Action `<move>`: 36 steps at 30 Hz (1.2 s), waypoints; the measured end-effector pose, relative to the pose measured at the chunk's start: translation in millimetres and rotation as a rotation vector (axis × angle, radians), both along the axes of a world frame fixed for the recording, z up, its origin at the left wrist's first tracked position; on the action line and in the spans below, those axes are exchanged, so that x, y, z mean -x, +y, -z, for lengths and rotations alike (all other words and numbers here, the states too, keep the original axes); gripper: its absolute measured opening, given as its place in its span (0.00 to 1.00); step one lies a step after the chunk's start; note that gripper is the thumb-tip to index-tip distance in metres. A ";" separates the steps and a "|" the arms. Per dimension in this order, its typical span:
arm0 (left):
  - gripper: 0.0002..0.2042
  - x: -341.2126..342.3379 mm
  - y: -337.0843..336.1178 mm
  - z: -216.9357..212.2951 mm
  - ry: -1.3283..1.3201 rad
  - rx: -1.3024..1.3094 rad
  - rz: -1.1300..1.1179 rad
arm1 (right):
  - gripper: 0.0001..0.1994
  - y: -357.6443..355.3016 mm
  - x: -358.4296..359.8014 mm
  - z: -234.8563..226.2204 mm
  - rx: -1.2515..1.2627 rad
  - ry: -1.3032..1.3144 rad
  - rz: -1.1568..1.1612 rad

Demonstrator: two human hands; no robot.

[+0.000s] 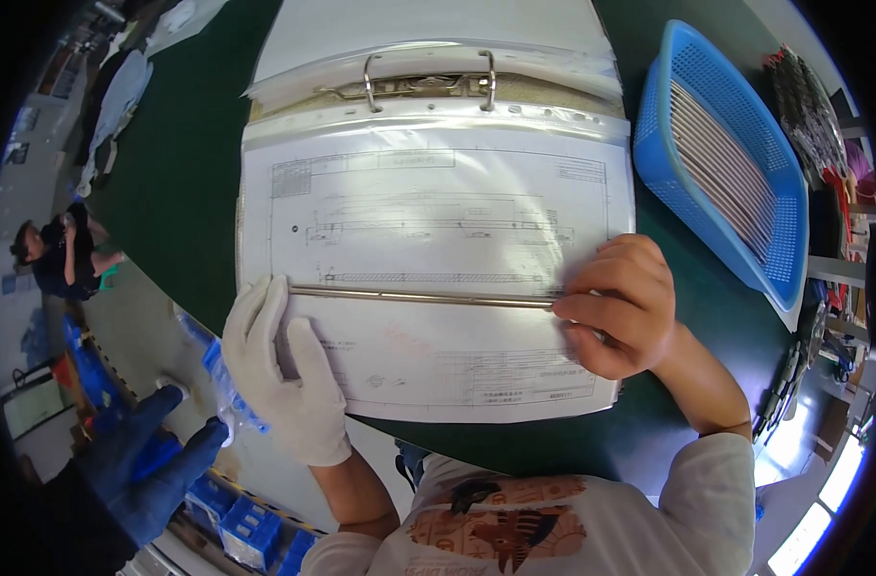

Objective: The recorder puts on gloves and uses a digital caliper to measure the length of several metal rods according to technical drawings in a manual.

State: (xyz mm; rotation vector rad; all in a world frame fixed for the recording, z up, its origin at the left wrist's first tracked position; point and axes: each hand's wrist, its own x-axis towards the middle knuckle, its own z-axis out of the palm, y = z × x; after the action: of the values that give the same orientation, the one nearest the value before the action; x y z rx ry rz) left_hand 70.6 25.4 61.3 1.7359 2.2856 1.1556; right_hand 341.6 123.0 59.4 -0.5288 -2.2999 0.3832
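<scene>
- The left hand (282,372), in a white glove, lies flat and open on the near left corner of a drawing sheet (438,288), its fingertips touching the left end of a thin metal rod (419,298).
- The right hand (618,305), bare, is closed around the right end of the rod, pinching it between thumb and fingers.
- The rod lies level across the sheet between the two hands, along a long drawn outline.
- The sheet sits in a clear sleeve in an open ring binder (428,82), whose metal rings stand beyond the hands, at the far edge of the sheet.
- The binder rests on a dark green table (183,192).
- Beyond and to the right of the right hand stands a blue plastic basket (788,240) holding a stack of thin rods.
- Left of the left hand, past the table edge, lie blue crates (251,528) on the floor.
</scene>
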 end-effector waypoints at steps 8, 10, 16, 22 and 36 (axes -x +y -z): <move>0.15 2.6 -0.9 2.4 0.000 -0.043 0.008 | 0.10 -0.5 1.6 -2.3 0.003 -0.010 -0.010; 0.15 1.6 0.3 2.5 0.011 -0.055 -0.007 | 0.11 0.2 0.9 -2.7 0.005 -0.021 -0.003; 0.20 -11.2 -10.9 -3.5 0.020 -0.009 -0.020 | 0.10 2.7 1.6 -2.3 -0.006 -0.012 -0.004; 0.24 -52.2 -21.2 -27.1 0.092 0.188 0.268 | 0.10 2.6 3.3 -2.3 -0.012 0.010 -0.019; 0.31 -80.7 -8.4 -29.6 0.193 0.395 0.651 | 0.10 -0.3 1.8 -2.3 -0.002 -0.009 -0.006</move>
State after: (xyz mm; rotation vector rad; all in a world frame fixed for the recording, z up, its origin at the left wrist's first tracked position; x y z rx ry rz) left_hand 151.4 17.0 90.9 2.2138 1.6349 0.4029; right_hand 339.8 122.7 61.7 -0.5233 -2.3111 0.3824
